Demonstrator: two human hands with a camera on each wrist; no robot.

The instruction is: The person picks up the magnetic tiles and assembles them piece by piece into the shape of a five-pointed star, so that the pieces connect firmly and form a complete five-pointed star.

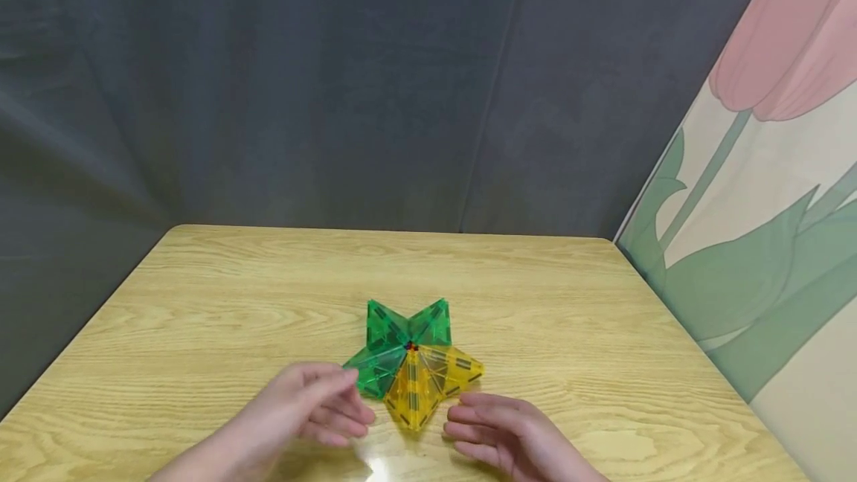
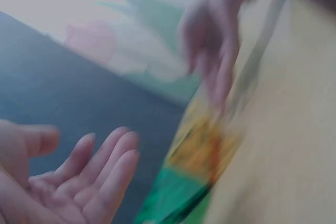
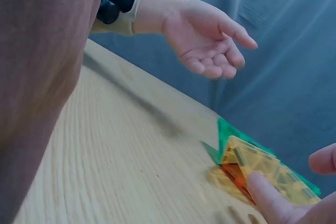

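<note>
A star-shaped build of translucent magnetic tiles stands on the table, with green points at the back and left and yellow points at the front and right. My left hand hovers by the left green point, fingers loosely bent with nothing in them. Across from it, my right hand is beside the yellow part, its fingertips close to the front right edge. In the right wrist view one right-hand finger overlaps a yellow tile, and the left hand is raised, palm showing.
The wood-grain table runs back to a dark grey curtain. On the right hangs a panel printed with tulips. A pale strap with a black device sits on the left wrist.
</note>
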